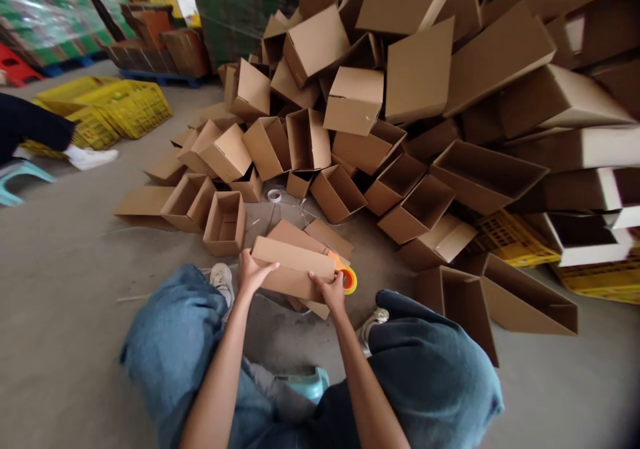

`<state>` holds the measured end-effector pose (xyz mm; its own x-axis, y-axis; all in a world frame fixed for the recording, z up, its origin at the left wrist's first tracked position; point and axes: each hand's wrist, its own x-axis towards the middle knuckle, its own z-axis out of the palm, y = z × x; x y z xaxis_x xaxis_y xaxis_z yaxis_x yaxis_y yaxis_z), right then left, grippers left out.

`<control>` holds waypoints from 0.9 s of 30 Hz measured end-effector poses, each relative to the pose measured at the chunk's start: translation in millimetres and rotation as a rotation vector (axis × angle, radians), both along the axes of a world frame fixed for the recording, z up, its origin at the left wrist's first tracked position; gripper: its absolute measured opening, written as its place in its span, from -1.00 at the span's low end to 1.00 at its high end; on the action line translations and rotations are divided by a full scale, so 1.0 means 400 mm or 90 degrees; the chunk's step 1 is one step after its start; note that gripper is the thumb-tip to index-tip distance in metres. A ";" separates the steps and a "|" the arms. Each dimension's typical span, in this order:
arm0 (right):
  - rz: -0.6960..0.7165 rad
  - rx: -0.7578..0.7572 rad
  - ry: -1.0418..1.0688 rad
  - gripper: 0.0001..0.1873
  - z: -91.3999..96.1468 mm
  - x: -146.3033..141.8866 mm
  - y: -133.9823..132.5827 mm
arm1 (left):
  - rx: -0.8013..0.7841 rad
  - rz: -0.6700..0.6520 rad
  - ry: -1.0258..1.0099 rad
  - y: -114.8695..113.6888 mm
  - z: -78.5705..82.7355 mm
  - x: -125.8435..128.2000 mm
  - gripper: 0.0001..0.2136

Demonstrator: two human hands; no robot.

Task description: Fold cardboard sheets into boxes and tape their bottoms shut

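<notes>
I sit with knees apart and hold a small brown cardboard box (293, 269) between them, above the floor. My left hand (251, 274) grips its left end, fingers wrapped round the edge. At the box's right end, my right hand (331, 290) holds an orange tape dispenser (345, 275) against the cardboard. The box's flaps hang open on its far side.
A large heap of assembled open cardboard boxes (420, 102) fills the floor ahead and to the right. A tape roll (274, 195) lies on the concrete. Yellow crates (120, 105) stand at far left near another person's leg and shoe (90, 157). A turquoise stool (310, 383) is under me.
</notes>
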<state>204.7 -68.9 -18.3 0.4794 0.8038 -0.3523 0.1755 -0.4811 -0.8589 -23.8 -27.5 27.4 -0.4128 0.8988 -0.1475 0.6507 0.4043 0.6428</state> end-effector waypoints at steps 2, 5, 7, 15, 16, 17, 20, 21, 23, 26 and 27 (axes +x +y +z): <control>-0.002 -0.014 -0.013 -0.22 -0.001 -0.007 0.023 | -0.023 -0.013 -0.013 0.039 0.001 -0.001 -0.29; -0.028 -0.029 -0.044 -0.18 -0.012 -0.023 0.056 | -0.082 0.012 -0.064 0.081 -0.034 0.001 -0.35; -0.051 -0.039 -0.064 -0.16 -0.026 -0.029 0.071 | -0.087 0.019 -0.084 0.093 -0.062 0.000 -0.38; 0.012 -0.024 -0.047 -0.50 -0.118 0.075 0.037 | -0.060 0.013 -0.121 0.092 -0.097 -0.019 -0.39; -0.001 -0.035 -0.071 -0.53 -0.129 0.088 0.026 | -0.056 0.011 -0.126 0.092 -0.098 -0.019 -0.39; -0.009 -0.041 -0.100 -0.55 -0.138 0.097 0.015 | -0.053 0.010 -0.130 0.092 -0.099 -0.019 -0.38; -0.001 -0.055 -0.198 -0.50 -0.158 0.099 -0.007 | -0.050 0.010 -0.140 0.087 -0.099 -0.016 -0.38; 0.015 -0.059 -0.233 -0.51 -0.160 0.096 -0.009 | -0.052 0.008 -0.135 0.083 -0.097 -0.015 -0.37; 0.054 -0.060 -0.281 -0.58 -0.156 0.090 -0.004 | -0.062 0.001 -0.113 0.074 -0.092 -0.012 -0.37; 0.083 -0.067 -0.279 -0.78 -0.120 0.101 0.030 | -0.086 -0.003 -0.079 0.063 -0.083 -0.008 -0.36; 0.082 -0.071 -0.271 -0.84 -0.099 0.112 0.047 | -0.092 0.000 -0.071 0.061 -0.081 -0.005 -0.36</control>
